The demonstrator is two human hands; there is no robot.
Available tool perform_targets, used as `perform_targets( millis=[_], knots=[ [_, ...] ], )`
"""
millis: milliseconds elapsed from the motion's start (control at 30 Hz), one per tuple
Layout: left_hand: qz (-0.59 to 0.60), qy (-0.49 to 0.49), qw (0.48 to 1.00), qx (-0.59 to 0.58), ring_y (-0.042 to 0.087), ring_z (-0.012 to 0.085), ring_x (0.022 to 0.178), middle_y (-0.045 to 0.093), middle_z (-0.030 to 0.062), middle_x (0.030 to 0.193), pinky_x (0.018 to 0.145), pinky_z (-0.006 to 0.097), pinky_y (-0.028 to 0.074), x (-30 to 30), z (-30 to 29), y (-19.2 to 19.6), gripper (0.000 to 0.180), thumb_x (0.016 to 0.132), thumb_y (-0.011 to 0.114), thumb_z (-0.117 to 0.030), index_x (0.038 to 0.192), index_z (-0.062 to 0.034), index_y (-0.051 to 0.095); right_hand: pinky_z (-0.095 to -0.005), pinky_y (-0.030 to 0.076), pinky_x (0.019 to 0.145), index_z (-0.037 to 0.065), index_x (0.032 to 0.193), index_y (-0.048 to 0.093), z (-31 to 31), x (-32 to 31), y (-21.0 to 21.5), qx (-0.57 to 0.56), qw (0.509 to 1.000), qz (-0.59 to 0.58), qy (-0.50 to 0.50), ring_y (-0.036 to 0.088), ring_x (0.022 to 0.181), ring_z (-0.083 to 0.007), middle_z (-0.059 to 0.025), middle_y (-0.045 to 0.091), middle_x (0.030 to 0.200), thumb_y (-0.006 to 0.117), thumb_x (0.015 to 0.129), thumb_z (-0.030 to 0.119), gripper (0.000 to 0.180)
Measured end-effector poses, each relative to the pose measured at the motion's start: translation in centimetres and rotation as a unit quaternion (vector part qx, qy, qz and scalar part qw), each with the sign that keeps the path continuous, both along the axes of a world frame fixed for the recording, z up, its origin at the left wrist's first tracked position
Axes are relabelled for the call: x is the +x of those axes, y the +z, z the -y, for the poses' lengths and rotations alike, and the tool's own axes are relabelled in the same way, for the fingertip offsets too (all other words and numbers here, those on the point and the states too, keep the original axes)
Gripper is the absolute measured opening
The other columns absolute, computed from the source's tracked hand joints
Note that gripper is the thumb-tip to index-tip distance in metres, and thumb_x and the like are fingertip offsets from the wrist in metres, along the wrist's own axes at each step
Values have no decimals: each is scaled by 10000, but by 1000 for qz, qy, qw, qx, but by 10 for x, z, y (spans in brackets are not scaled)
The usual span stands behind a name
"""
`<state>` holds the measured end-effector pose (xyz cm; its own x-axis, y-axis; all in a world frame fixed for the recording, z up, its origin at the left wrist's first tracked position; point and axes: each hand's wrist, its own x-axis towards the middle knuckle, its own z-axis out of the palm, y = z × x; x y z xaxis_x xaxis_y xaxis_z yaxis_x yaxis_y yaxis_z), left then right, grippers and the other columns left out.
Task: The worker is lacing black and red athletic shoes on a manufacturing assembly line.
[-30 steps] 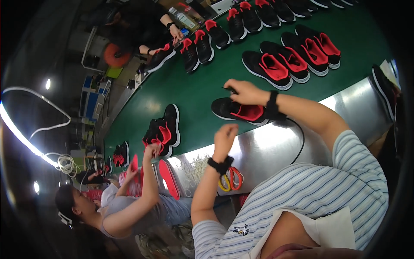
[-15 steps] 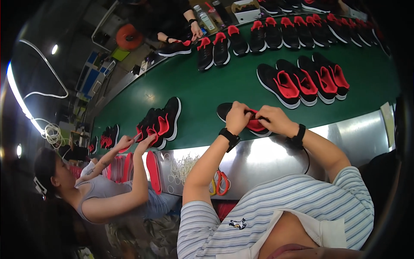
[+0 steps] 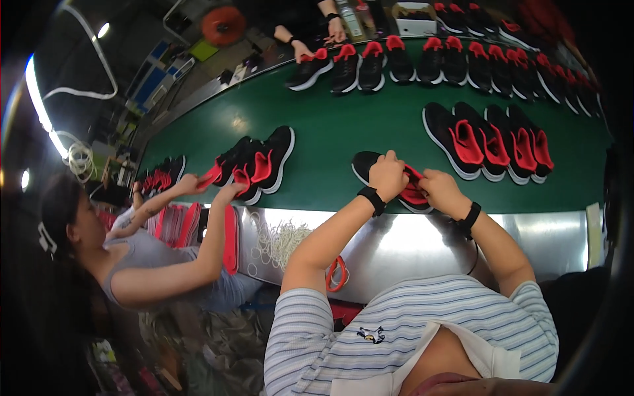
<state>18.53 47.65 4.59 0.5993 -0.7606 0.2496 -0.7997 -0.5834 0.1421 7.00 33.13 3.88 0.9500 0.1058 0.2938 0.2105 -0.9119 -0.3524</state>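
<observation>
A black sneaker (image 3: 364, 163) with a red lining and white sole lies on the green belt before me, its toe pointing left and away. My left hand (image 3: 388, 175) is closed over the near side of its tongue, finger and thumb bent together. On the heel side, my right hand (image 3: 444, 193) pinches the red collar. Both hands hide much of the opening, so whatever may be between the fingers cannot be made out. To the right of my hands, several similar sneakers (image 3: 456, 142) stand side by side, their red openings toward me.
A steel ledge (image 3: 409, 241) borders the belt (image 3: 337, 145), with elastic bands (image 3: 284, 241) and orange-handled scissors (image 3: 338, 274) on it. At left, a co-worker (image 3: 165, 264) handles red insoles beside sneakers (image 3: 281, 148). Across the belt, another person's hand (image 3: 302, 51) holds a sneaker by a long row.
The whole view has shifted slightly. My fingers have changed position on the sneaker's opening, the right hand a bit farther toward the heel. The sneaker across the belt sits closer to its row.
</observation>
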Motion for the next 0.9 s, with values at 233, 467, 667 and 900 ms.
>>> perform_targets(
  millis=[233, 467, 667, 900],
  knots=[
    [-109, 47, 977, -178, 593, 352, 739, 544, 167, 901, 664, 421, 506, 19, -22, -4, 163, 732, 547, -81, 872, -59, 628, -399, 505, 588, 62, 677, 661, -33, 57, -27, -196, 975, -90, 51, 636, 639, -296, -144, 642, 693, 549, 719, 111, 129],
    [-213, -79, 954, -196, 551, 298, 885, 464, 149, 1082, 772, 375, 464, -15, -41, -11, 432, 745, 573, -32, 1170, -55, 503, -415, 497, 626, 9, 815, 610, -14, 61, -47, 175, 969, -149, 89, 629, 704, -304, -167, 638, 820, 519, 757, 107, 146],
    [-203, -187, 945, -174, 502, 322, 1103, 618, 121, 1035, 962, 402, 386, 16, -75, -8, 307, 719, 655, -114, 1018, -51, 624, -402, 481, 664, 26, 787, 607, -22, 20, -8, -4, 999, -52, 6, 602, 746, -292, -125, 610, 786, 617, 718, 162, 152],
    [71, 402, 913, -11, 448, 320, 1130, 494, 133, 1177, 858, 539, 383, 145, -225, -15, 589, 698, 692, -208, 1214, -70, 445, -441, 377, 837, 93, 757, 600, -11, -7, -21, -90, 995, 44, 15, 567, 792, -233, -58, 580, 718, 701, 640, 164, 170]
  ],
)
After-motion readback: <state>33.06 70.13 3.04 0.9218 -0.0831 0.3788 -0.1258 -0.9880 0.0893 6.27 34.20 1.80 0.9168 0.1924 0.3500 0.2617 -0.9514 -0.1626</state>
